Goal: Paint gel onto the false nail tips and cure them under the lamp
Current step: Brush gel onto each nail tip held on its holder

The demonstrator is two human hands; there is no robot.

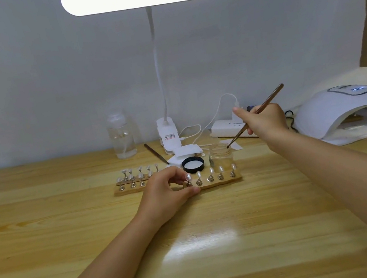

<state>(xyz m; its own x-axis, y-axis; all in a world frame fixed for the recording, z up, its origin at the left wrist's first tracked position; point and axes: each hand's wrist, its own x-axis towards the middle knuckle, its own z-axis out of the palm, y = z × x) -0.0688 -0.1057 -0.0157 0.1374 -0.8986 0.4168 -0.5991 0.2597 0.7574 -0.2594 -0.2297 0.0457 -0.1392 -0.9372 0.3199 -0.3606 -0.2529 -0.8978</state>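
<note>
Several clear false nail tips stand on small metal holders along a wooden strip at the table's middle. My left hand grips the left end of that strip, thumb in front and fingers behind. My right hand holds a thin brown brush like a pen, its tip dipped into a small clear glass jar just behind the strip. The jar's black lid lies upturned beside it. The white curing lamp sits at the far right, its opening facing me.
A second wooden strip with more nail tips lies to the left. Behind stand a clear bottle, a lit clip-on desk lamp, a second brush, white pads and a power strip with cables.
</note>
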